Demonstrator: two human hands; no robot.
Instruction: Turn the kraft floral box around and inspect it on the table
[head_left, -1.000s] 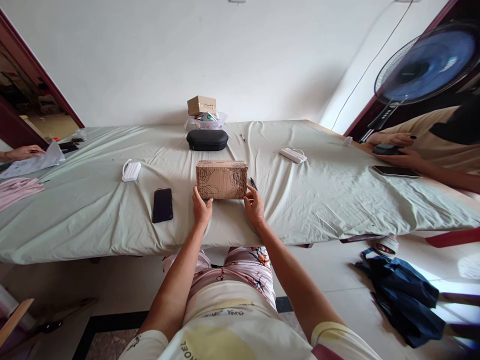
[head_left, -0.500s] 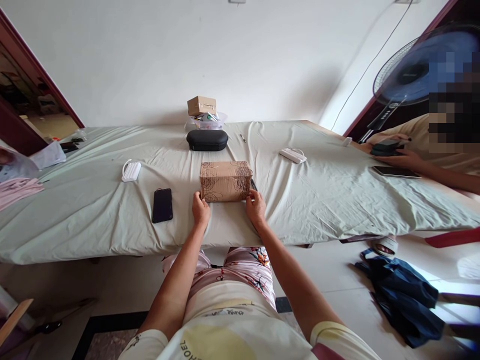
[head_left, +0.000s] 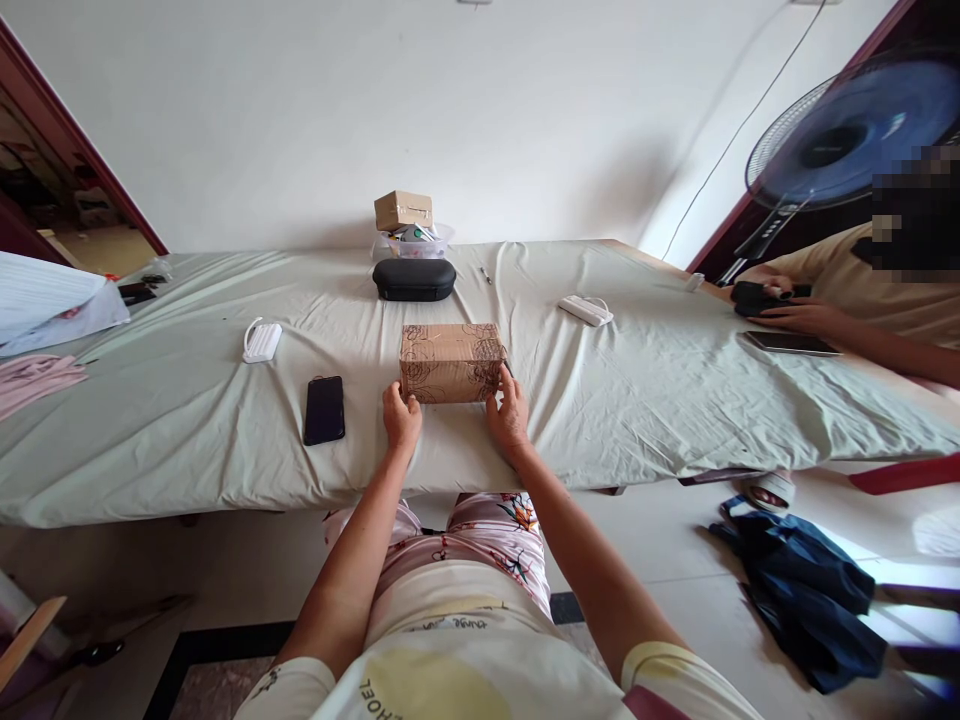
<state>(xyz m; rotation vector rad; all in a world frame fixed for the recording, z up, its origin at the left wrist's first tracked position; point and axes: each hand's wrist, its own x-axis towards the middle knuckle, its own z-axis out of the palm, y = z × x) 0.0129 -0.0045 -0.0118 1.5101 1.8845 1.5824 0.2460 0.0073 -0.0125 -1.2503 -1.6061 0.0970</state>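
A brown cardboard box [head_left: 451, 360] with drawn flower patterns lies on the cloth-covered table [head_left: 645, 390] in front of me. My left hand [head_left: 401, 420] touches its near left corner with curled fingers. My right hand [head_left: 508, 415] rests against its near right corner, fingers bent along the edge. Both hands press the box from the near side rather than wrapping round it. A black phone [head_left: 325, 409] lies to the left of my left hand.
A black case [head_left: 414, 279], a small cardboard box [head_left: 403, 210] on a clear tub, and two white devices [head_left: 262, 341] [head_left: 586, 310] lie on the table. Another person's hands [head_left: 795, 312] hold a dark object at right, beside a fan [head_left: 847, 130]. Dark cloth [head_left: 810, 590] lies on the floor.
The box has shifted slightly right and away from me, and both my hands moved with it. At left, a pale sheet has come into view. The person at right lifted the dark object.
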